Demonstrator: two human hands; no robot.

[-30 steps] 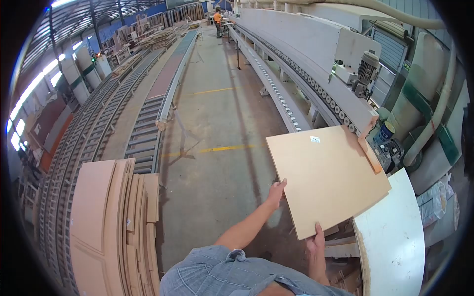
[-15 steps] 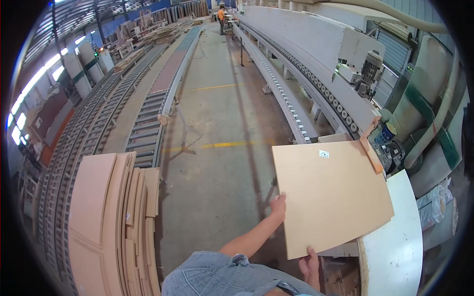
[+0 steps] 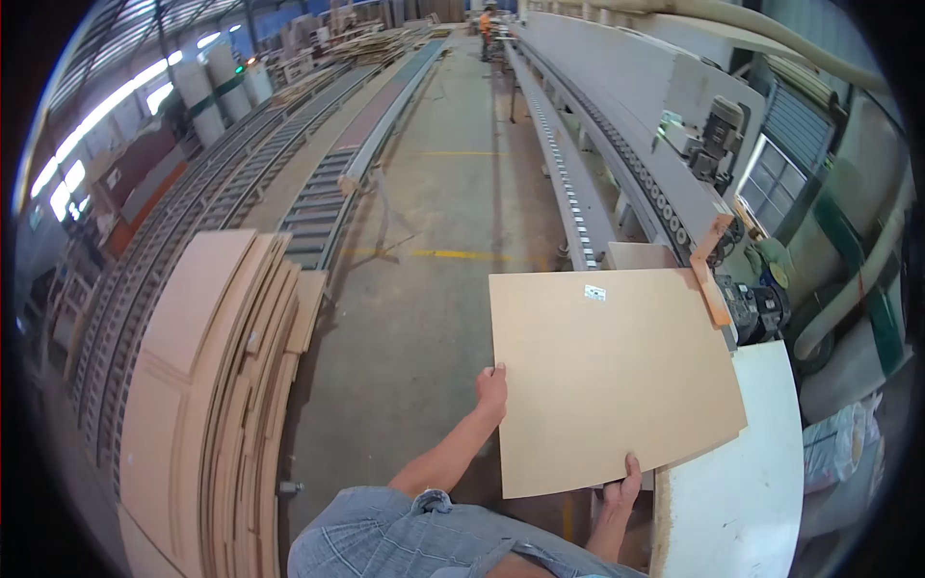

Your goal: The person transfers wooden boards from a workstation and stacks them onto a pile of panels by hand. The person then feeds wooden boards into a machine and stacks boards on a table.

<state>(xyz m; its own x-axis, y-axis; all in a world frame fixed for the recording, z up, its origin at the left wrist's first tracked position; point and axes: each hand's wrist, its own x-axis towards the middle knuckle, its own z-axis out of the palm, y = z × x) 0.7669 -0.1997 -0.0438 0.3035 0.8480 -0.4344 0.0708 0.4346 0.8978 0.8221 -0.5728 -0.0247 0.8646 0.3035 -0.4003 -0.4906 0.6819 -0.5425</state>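
Observation:
A large tan wood panel (image 3: 617, 376) with a small white label (image 3: 594, 293) near its far edge lies in front of me. My left hand (image 3: 491, 393) grips its left edge, with the fingers hidden beneath. At the near edge, my right hand (image 3: 621, 486) is closed on the same panel, its thumb on top. The panel's far right corner meets an orange guide piece (image 3: 711, 275) on the machine. Its right side overlaps a white-topped table (image 3: 737, 462).
A tall stack of tan panels (image 3: 193, 385) stands at my left. Roller conveyors (image 3: 313, 212) run along the left side, and a long edge machine with a roller track (image 3: 646, 183) runs on the right. Far off, a person in orange (image 3: 486, 34) stands near the machine.
My view has turned somewhat, shifting the distant scene rightward. The panel and both hands appear slightly differently placed in view; both hands still hold the panel.

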